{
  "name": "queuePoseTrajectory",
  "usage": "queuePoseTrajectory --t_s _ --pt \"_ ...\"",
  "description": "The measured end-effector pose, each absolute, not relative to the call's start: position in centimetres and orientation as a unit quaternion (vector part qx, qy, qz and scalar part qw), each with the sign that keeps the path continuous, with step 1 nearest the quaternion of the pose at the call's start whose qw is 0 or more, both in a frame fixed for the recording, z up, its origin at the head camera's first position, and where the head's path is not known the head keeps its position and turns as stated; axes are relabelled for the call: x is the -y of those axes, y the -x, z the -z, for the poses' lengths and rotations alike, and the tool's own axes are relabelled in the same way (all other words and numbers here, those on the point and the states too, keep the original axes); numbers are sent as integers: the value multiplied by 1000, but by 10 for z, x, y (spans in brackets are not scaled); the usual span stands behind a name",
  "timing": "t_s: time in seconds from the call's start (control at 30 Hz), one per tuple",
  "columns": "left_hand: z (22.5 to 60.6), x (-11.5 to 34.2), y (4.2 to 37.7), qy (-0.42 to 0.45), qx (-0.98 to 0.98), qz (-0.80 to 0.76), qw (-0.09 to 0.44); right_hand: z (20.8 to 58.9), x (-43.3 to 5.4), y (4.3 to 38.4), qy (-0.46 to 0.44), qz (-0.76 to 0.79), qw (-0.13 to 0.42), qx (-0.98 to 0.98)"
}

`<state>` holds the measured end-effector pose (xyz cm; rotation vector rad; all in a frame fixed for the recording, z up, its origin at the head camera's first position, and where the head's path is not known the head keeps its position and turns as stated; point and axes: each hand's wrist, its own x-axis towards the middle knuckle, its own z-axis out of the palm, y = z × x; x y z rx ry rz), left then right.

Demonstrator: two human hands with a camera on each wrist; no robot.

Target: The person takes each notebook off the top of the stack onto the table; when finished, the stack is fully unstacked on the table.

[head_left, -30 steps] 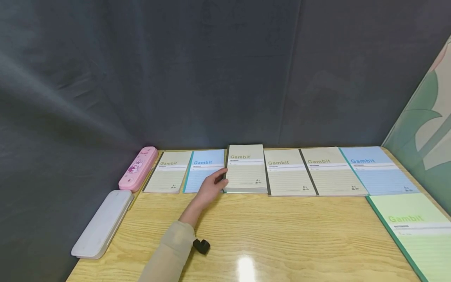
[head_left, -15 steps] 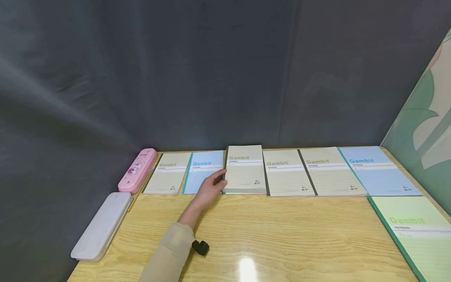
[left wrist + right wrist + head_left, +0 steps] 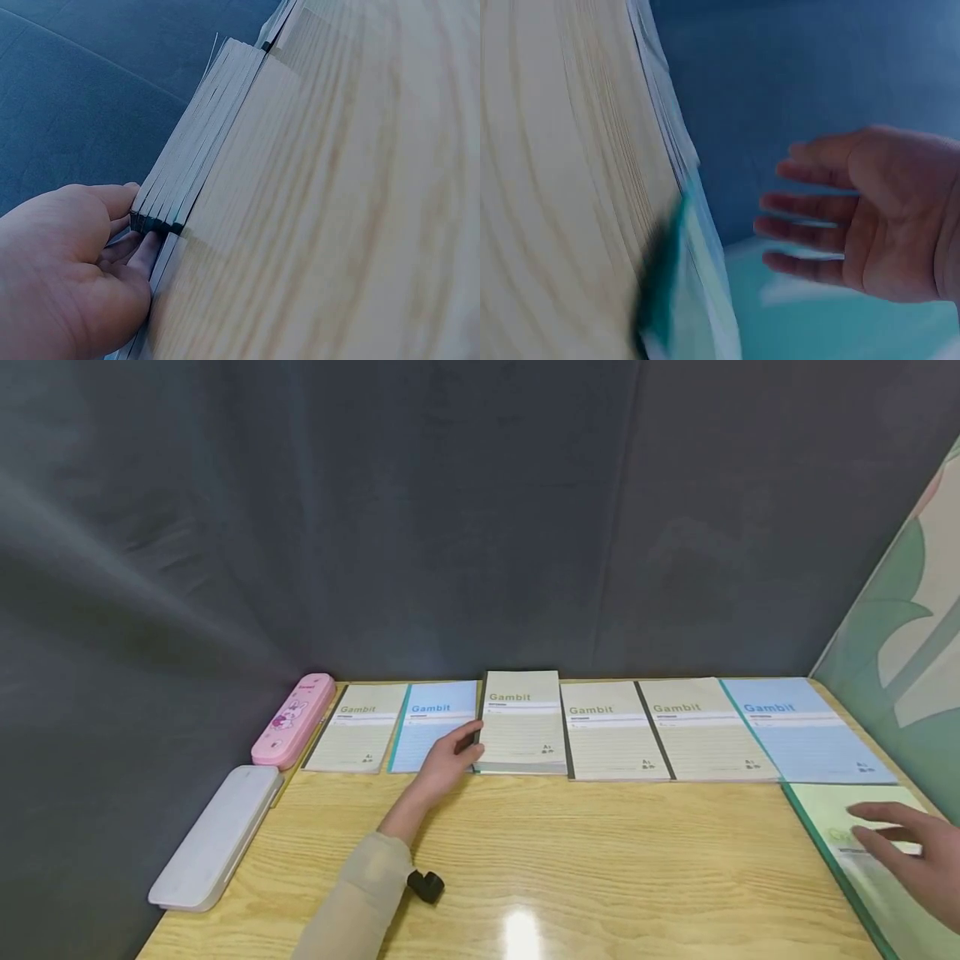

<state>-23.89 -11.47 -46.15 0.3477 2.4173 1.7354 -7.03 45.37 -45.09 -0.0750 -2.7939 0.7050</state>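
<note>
My left hand [image 3: 441,763] touches the dark spine edge of a thick stack of cream notebooks [image 3: 522,718] in the middle of the row. In the left wrist view, my left fingertips [image 3: 121,196] meet the spine of that stack [image 3: 201,135], whose page edges show several layers. At the right, my right hand [image 3: 918,852] hovers over a green notebook [image 3: 832,802] with its fingers spread and holding nothing. The right wrist view shows the right palm [image 3: 889,217] and fingers apart from the green spine [image 3: 667,277], which is blurred.
Beside the stack lie a blue notebook [image 3: 438,710] and a cream one [image 3: 360,735] on the left. Two cream notebooks [image 3: 611,743] and another blue one [image 3: 802,735] lie to the right. A pink pencil case [image 3: 295,718] and a white case [image 3: 217,835] line the wooden table's [image 3: 600,860] left edge.
My right hand has come into view from the right, above the green notebook. The left hand stays at the stack's spine.
</note>
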Motion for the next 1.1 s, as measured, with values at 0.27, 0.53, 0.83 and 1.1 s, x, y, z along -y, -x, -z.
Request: queuePoseTrajectory --t_s 0.27,0.53,0.83,1.1 --pt "461 113 239 -115 -811 -569 77 404 -335 98 -82 -295 78 949" --pt "458 111 238 -113 -814 -565 73 430 -279 128 -69 -385 55 918" --pt "459 115 239 -111 -814 -565 71 444 -237 158 -51 -465 74 881" --pt "460 116 239 -123 -802 -579 73 443 -210 184 -41 -426 132 894"
